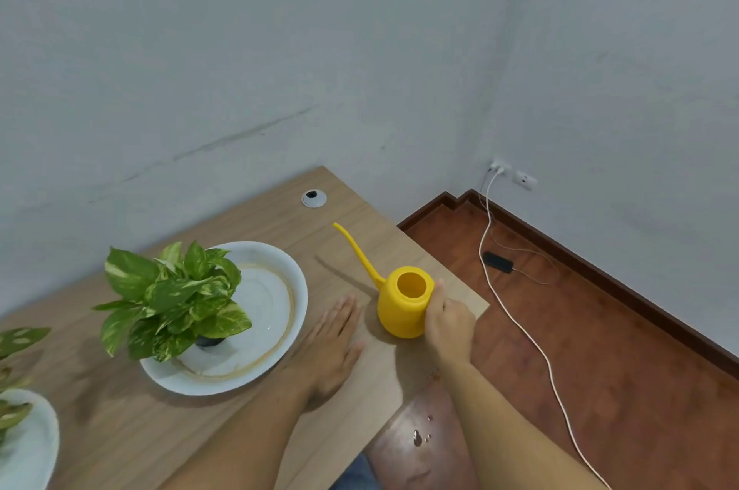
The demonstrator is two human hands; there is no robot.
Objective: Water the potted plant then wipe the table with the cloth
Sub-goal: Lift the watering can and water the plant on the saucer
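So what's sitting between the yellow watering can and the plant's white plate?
Only the left hand, lying flat on the wooden table, in the head view. The right hand grips the watering can, right of the white plate.

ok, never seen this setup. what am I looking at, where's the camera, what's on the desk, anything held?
No robot here: a person works with bare hands. The single picture comes from a wide-angle camera on the person's head, looking forward and down.

On the wooden table a leafy potted plant stands in a wide white dish. To its right stands a yellow watering can, upright, its long spout pointing away towards the wall.

The right hand is wrapped around the can's near side, apparently at the handle; the can looks set on the table. The left hand lies flat and open on the wood, holding nothing. No cloth is in view. A few water drops lie on the floor.
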